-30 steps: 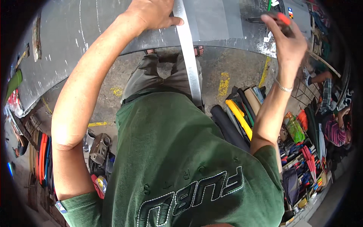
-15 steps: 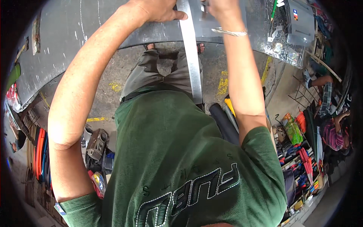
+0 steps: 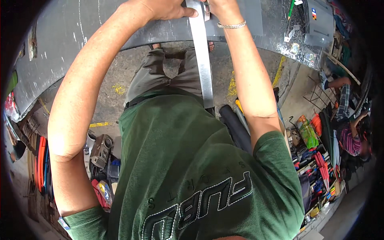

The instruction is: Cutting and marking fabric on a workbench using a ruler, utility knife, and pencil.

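Observation:
A long flat metal ruler [image 3: 203,60] lies over the edge of the dark grey work surface [image 3: 60,44], its lower end reaching toward my waist. My left hand [image 3: 170,9] presses the ruler from the left, thumb laid across it; the other fingers are partly cut off by the picture's top edge. Right beside the ruler, my right hand [image 3: 225,11] is closed round a small shiny metal tool [image 3: 207,12]. Only a silvery part of that tool shows, so its exact kind is hidden. A chain bracelet [image 3: 232,25] circles my right wrist.
A green pencil [image 3: 291,10] and clear plastic scraps [image 3: 294,48] lie at the surface's right side. Dark rolls [image 3: 235,128] stand near my right hip. Another person [image 3: 350,138] sits at far right. Piled goods [image 3: 320,172] lie on the right, a grey-brown device [image 3: 101,150] on the left.
My right hand has moved left and slightly down, closer to the ruler, with the metal tool. My left hand stays on the ruler. The view has shifted slightly.

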`<action>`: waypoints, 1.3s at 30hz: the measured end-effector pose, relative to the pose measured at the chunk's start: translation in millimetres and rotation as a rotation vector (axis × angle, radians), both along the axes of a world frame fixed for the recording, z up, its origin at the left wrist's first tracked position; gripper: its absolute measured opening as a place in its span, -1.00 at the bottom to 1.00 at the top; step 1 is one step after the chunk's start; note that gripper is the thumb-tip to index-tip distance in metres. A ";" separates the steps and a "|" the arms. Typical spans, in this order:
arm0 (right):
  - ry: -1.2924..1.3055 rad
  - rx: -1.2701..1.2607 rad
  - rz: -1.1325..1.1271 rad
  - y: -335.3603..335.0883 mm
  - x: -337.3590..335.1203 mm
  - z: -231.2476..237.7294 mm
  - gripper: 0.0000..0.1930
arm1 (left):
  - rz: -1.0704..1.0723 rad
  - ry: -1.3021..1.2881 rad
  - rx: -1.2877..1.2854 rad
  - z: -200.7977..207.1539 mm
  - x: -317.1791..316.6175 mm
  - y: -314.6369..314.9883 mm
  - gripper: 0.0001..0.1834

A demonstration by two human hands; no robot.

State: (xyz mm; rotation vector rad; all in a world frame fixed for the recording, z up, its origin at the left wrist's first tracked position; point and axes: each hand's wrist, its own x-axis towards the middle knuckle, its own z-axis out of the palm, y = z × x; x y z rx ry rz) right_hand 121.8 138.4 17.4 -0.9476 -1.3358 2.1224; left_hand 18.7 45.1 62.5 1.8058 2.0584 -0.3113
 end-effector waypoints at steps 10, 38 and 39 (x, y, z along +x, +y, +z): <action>0.000 -0.092 -0.021 -0.4 -0.8 5.3 -0.43 | 0.006 0.001 -0.014 1.9 0.6 2.0 0.19; -0.088 -0.240 -0.081 -4.2 -2.3 14.6 -0.41 | 0.015 0.006 -0.005 -2.1 -2.2 -1.9 0.19; -0.090 -0.240 -0.082 -4.5 -1.3 6.1 -0.41 | 0.015 0.004 -0.005 1.0 -0.6 -1.8 0.19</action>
